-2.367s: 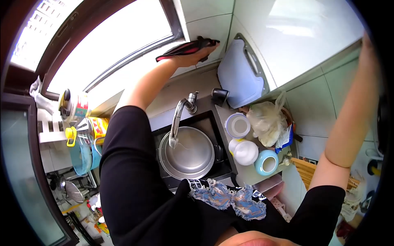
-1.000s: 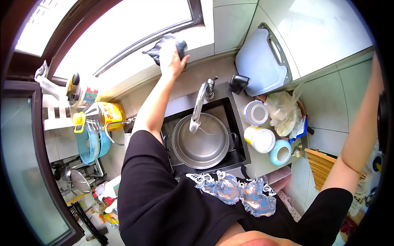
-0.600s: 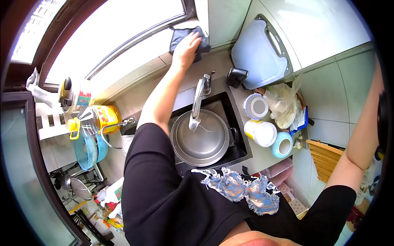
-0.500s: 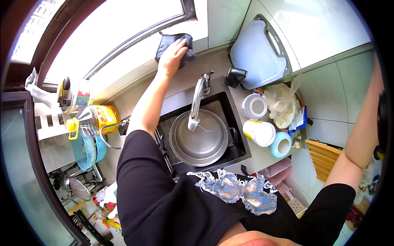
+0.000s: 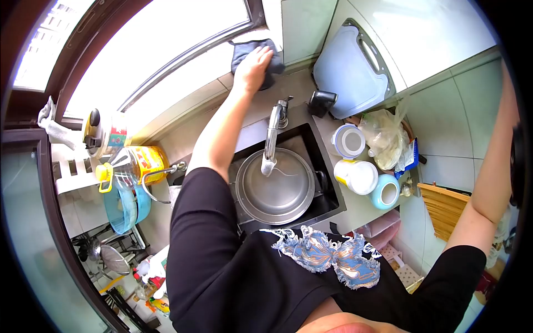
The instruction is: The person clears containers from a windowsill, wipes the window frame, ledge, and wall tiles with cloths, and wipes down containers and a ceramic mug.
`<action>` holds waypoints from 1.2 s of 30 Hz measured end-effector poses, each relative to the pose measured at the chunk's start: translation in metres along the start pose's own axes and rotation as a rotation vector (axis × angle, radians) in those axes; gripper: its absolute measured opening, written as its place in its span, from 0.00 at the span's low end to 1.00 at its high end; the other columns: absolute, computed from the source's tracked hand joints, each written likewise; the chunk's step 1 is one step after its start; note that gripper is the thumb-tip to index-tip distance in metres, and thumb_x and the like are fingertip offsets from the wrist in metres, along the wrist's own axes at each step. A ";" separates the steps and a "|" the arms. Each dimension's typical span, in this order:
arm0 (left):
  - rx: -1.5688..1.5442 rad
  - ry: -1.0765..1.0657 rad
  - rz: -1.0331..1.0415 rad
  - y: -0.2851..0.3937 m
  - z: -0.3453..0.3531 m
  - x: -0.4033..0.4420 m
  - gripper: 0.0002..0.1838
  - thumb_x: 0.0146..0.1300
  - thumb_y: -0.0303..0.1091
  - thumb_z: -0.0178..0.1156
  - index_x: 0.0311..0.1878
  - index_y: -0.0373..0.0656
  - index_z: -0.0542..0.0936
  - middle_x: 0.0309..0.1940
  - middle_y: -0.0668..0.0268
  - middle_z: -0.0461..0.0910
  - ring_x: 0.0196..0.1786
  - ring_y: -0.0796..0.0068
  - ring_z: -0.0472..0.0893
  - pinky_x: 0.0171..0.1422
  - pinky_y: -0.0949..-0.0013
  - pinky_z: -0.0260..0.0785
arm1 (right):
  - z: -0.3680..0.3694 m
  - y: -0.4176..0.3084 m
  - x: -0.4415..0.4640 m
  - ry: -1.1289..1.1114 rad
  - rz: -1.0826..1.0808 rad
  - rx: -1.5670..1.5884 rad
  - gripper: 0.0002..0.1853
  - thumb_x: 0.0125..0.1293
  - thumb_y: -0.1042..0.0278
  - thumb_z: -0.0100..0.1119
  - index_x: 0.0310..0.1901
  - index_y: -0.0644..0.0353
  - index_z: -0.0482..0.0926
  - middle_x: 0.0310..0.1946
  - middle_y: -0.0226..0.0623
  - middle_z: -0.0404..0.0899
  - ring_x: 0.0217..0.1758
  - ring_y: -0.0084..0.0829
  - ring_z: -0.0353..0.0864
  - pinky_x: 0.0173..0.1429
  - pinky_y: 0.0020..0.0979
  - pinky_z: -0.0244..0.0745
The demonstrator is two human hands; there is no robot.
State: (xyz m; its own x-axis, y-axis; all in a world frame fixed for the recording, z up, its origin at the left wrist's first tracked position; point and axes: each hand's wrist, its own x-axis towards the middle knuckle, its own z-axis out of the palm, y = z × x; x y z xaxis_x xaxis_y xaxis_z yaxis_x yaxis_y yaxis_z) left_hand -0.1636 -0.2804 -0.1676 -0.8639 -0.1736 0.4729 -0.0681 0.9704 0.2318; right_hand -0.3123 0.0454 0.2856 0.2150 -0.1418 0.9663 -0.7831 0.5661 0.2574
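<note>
My left hand point(image 5: 254, 67) presses a dark grey cloth point(image 5: 241, 52) against the window ledge, its fingers bent over the fabric near the corner with the tiled wall. The cloth has a small loop at one corner and spreads out on both sides of the hand. Of my right arm only the forearm point(image 5: 493, 172) shows, stretched along the right edge; that hand is out of the picture. Below my left hand a chrome faucet point(image 5: 273, 130) reaches over a metal pot point(image 5: 275, 186) standing in the dark sink point(image 5: 335, 194).
Right of the sink stand a light blue cutting board point(image 5: 352, 72), a black holder point(image 5: 322, 103), white tubs point(image 5: 358, 176), a turquoise jar point(image 5: 385, 191) and a plastic bag point(image 5: 383, 139). A yellow-capped oil bottle point(image 5: 150, 165) is at the left, by the open window frame point(image 5: 33, 105).
My left hand and the cloth have slid right along the ledge toward the wall corner. The whole view has shifted slightly. My right forearm stays at the right edge.
</note>
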 end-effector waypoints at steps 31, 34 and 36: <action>0.120 -0.003 0.021 0.014 0.009 0.001 0.40 0.54 0.20 0.64 0.74 0.46 0.73 0.75 0.62 0.70 0.77 0.51 0.67 0.81 0.58 0.62 | -0.003 0.001 0.006 -0.041 0.030 0.006 0.44 0.58 0.67 0.54 0.77 0.69 0.51 0.62 0.60 0.57 0.66 0.59 0.62 0.68 0.61 0.60; 0.135 -0.042 0.000 -0.008 -0.020 -0.026 0.44 0.51 0.19 0.67 0.75 0.50 0.71 0.75 0.64 0.71 0.76 0.53 0.69 0.81 0.58 0.62 | -0.004 0.001 0.007 -0.069 0.042 -0.004 0.44 0.58 0.67 0.53 0.77 0.69 0.51 0.62 0.60 0.57 0.65 0.59 0.62 0.67 0.61 0.60; 0.108 -0.014 -0.090 -0.019 -0.039 -0.045 0.44 0.49 0.20 0.69 0.74 0.52 0.72 0.75 0.64 0.71 0.76 0.53 0.70 0.80 0.55 0.62 | -0.001 0.001 0.006 -0.072 0.126 -0.015 0.43 0.58 0.67 0.53 0.76 0.69 0.51 0.61 0.59 0.58 0.65 0.59 0.63 0.67 0.61 0.60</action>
State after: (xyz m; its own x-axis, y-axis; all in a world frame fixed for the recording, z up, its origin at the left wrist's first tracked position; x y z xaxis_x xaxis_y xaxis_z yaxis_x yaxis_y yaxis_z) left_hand -0.1038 -0.2974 -0.1602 -0.8588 -0.2593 0.4418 -0.1985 0.9635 0.1796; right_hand -0.3107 0.0460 0.2919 0.0729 -0.1259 0.9894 -0.7921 0.5954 0.1341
